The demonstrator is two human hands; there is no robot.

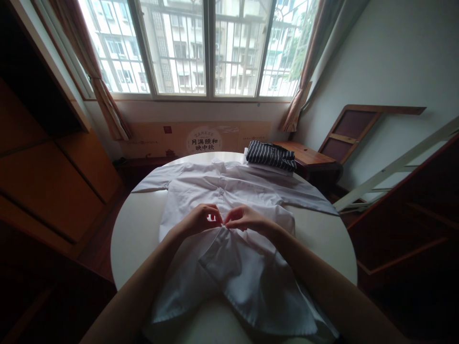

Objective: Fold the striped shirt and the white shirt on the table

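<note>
A white long-sleeved shirt (pixel 193 188) lies spread out, collar toward the window and sleeves out to both sides. Its front edges come together at the middle, where my left hand (pixel 203 219) pinches the cloth between thumb and fingers. Right beside it, my right hand (pixel 247 219) pinches the same spot, the fingertips of both hands almost touching. Below them the lower front panels part and fan out toward me. Whether a button sits between the fingertips is too small to make out.
The shirt lies on a round white table (pixel 134 239). Folded clothes, a black-and-white striped garment (pixel 270 155) on top, sit at the far right edge. Behind stand a wooden side table (pixel 304 155) and a printed cardboard panel (pixel 161 138). A ladder (pixel 394 167) leans at right.
</note>
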